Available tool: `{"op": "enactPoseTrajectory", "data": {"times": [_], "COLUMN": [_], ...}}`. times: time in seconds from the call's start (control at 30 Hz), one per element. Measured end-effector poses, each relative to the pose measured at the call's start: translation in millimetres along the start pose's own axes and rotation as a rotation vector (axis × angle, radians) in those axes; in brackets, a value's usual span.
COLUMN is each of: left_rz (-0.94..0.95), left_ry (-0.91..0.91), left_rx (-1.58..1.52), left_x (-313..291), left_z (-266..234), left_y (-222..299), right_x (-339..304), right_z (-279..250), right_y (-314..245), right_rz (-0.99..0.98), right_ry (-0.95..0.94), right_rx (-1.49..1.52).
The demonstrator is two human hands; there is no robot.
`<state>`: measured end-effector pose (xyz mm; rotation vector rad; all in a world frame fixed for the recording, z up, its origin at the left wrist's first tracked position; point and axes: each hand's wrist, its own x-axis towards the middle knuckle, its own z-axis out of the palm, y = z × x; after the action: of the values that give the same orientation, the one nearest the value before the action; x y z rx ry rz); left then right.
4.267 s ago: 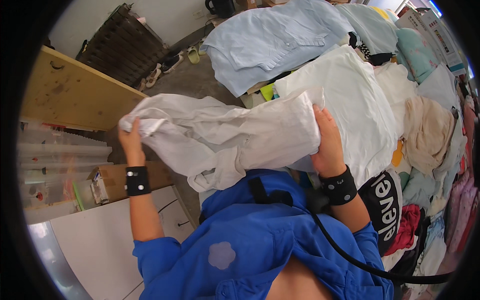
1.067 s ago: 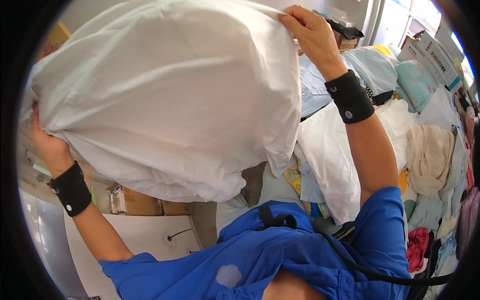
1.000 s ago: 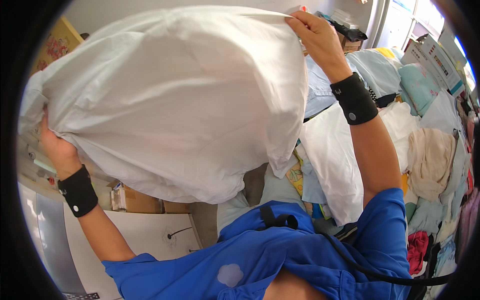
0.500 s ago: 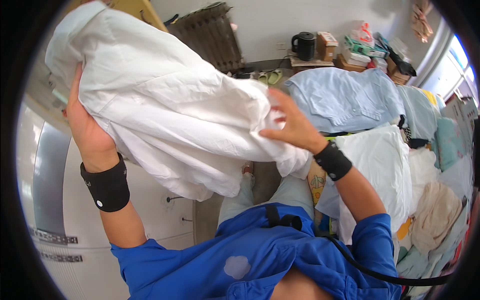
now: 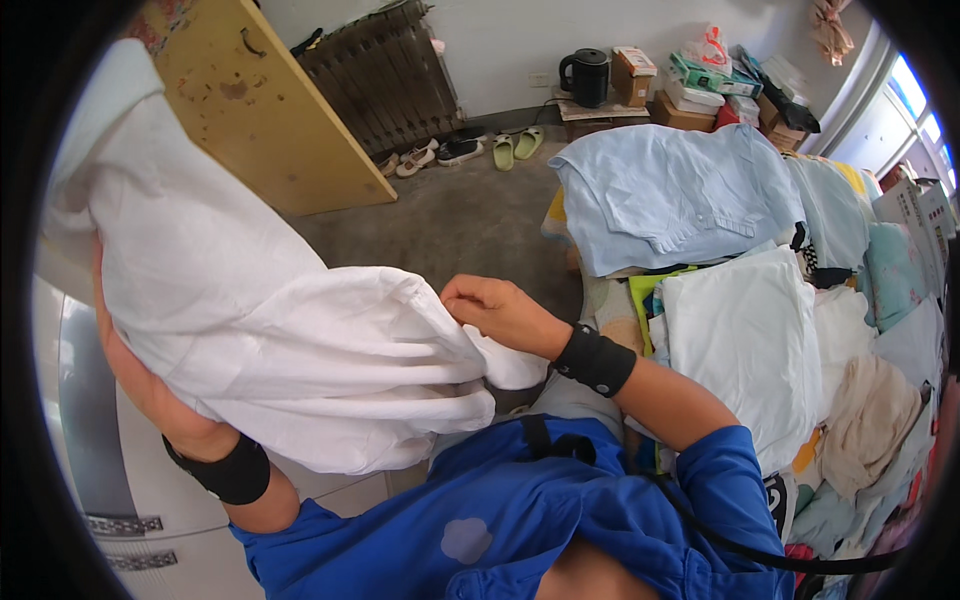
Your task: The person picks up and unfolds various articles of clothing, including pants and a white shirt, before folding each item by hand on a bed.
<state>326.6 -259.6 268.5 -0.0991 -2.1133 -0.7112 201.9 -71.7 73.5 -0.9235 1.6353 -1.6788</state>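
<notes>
A white shirt (image 5: 290, 330) is held up in front of me, stretched from the upper left down toward the middle and hanging in loose folds. My left hand (image 5: 165, 400) supports it from the left side; the cloth hides its fingers. At the shirt's right end, my right hand (image 5: 490, 308) is closed with its fingers pinched at the fabric edge. A small white flap of the same cloth (image 5: 515, 365) hangs just below that hand.
To my right, a folded white cloth (image 5: 740, 345), a light blue shirt (image 5: 690, 200) and a beige cloth (image 5: 870, 425) lie in a pile. A yellow door panel (image 5: 270, 110), shoes (image 5: 418, 158), green slippers (image 5: 515, 148) and a black kettle (image 5: 587, 78) are farther off. White cabinet fronts (image 5: 150, 470) stand at my left.
The shirt has moved down and left, uncovering the door panel and shoes. My right hand, spread beside the cloth before, has moved left and down and closed at its edge.
</notes>
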Motion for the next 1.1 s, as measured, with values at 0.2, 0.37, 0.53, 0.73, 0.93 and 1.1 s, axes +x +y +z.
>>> {"op": "enactPoseTrajectory", "data": {"times": [0.2, 0.37, 0.53, 0.73, 0.93, 1.1], "left_rz": [-0.104, -0.003, -0.856, -0.716, -0.166, 0.526], "left_ry": [0.052, 0.003, 0.253, 0.482, 0.63, 0.459], "left_rx": [-0.184, 0.011, -1.177, -0.845, -0.641, 0.176], "left_x": [-10, -9, 11, 65, 112, 102], "left_z": [3, 4, 23, 49, 41, 97], "left_y": [-24, -49, -96, -115, -42, -11], "right_x": [0, 18, 63, 176, 146, -3], "right_z": [2, -11, -31, -129, -203, -257], "right_y": [14, 29, 66, 4, -280, -316], "right_rz": [-0.174, 0.2, 0.144, -0.488, -1.195, -1.237], "right_ry": [-0.063, 0.022, 0.134, 0.597, 0.736, 0.722], "right_rx": [-0.088, 0.233, -0.048, -0.574, -0.615, -0.671]}}
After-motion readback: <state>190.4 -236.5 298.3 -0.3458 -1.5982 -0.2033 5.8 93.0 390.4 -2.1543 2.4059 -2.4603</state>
